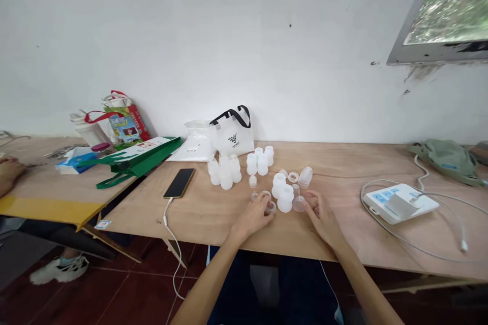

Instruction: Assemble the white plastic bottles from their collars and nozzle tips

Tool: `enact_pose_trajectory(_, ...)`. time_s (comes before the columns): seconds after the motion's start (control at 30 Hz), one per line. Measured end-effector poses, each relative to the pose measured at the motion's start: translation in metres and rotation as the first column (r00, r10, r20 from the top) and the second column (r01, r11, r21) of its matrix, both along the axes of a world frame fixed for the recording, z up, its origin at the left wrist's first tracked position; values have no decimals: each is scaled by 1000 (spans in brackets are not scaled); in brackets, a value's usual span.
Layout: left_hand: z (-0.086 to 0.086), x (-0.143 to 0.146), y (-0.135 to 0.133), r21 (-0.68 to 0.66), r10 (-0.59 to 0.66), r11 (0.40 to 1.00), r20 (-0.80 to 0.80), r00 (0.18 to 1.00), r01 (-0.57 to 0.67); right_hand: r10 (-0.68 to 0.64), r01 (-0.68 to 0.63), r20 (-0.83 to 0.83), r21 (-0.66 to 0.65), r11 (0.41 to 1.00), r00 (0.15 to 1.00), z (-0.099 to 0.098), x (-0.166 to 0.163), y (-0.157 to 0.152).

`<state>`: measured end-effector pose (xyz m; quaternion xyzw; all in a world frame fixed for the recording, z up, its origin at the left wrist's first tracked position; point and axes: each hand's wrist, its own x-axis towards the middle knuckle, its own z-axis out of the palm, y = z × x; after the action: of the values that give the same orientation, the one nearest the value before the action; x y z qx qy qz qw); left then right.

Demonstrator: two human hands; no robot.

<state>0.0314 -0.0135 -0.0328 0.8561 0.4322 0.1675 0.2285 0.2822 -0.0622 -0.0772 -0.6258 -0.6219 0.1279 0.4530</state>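
My left hand (pixel 256 214) is closed on a clear ring (pixel 271 207) low over the table, its fingers curled over the edge. My right hand (pixel 322 213) has its fingertips at the edge of a clear silicone nipple (pixel 299 204), which it seems to pinch. Between the hands stand a few frosted white bottles (pixel 285 199) without tops. Behind them lie a white collar ring (pixel 293 177) and a clear dome cap (pixel 305 176). A small clear nipple piece (pixel 252 181) stands beyond my left hand.
More white bottles stand in two groups, one with domed tops (pixel 224 171) and one with open necks (pixel 261 160). A charging phone (pixel 179 183) and a white tote bag (pixel 234 137) are left. A white device (pixel 400 203) with cables sits right. Another person's hand (pixel 9 175) shows far left.
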Motion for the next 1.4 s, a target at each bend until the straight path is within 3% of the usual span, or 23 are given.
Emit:
enact_pose_trajectory(0.2,5,-10,-11,-14,-44,999,108,993,45,14,-14,-16,-11,1000,1000,2,-1,-2)
enact_pose_trajectory(0.33,13,-23,-13,-11,53,999,234,971,-52,-10,10,-35,-8,1000,999,3,-2,-2)
enact_pose_trajectory(0.5,12,-39,-9,-120,36,993,124,992,-21,-34,33,-27,-30,999,999,2,-2,-3)
enact_pose_trajectory(0.7,0,-41,-9,-100,-45,993,118,992,57,240,-231,69,-123,965,968,1,-2,-8)
enact_pose_trajectory(0.93,-7,-35,-7,-52,41,998,118,992,-35,383,-331,216,-241,912,898,13,-23,-15)
enact_pose_trajectory(1.03,-10,-37,-3,-16,133,991,156,979,-132,382,-308,314,-260,915,869,16,-35,-14)
enact_pose_trajectory(1.2,-17,-42,7,-6,364,927,242,899,-374,259,-182,388,-224,957,885,6,-41,-10)
enact_pose_trajectory(1.4,-22,-43,8,84,271,953,204,941,-293,232,-143,520,-206,968,822,2,-43,-9)
